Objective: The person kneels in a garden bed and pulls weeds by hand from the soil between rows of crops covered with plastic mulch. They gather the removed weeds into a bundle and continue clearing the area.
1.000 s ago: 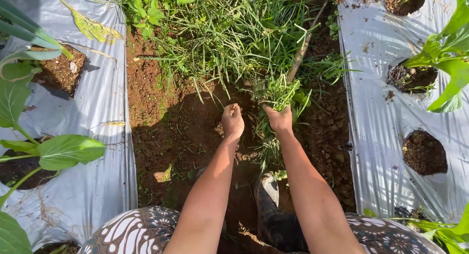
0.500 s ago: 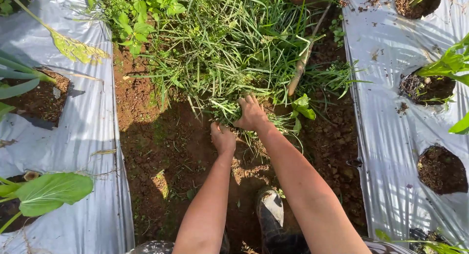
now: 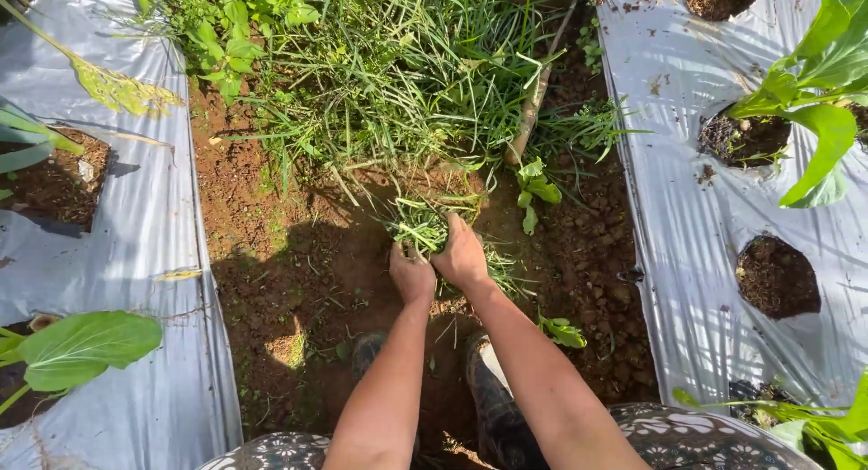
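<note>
Grass clump (image 3: 423, 224) sits low on the brown dirt path (image 3: 289, 253) between two silver sheets (image 3: 154, 253). Left hand (image 3: 411, 273) and right hand (image 3: 461, 253) squeeze it tight together. It looks soft, light and bendy; holding near the roots seems best.

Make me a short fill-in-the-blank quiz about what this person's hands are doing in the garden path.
1. Both hands, the left hand and the right hand, grip one ____ of grass.
2. The path between the beds is bare brown ____.
3. The beds on either side are covered with silvery plastic ____.
4. A wooden ____ lies in the tall grass.

Missing words: clump; soil; sheeting; stick
</note>
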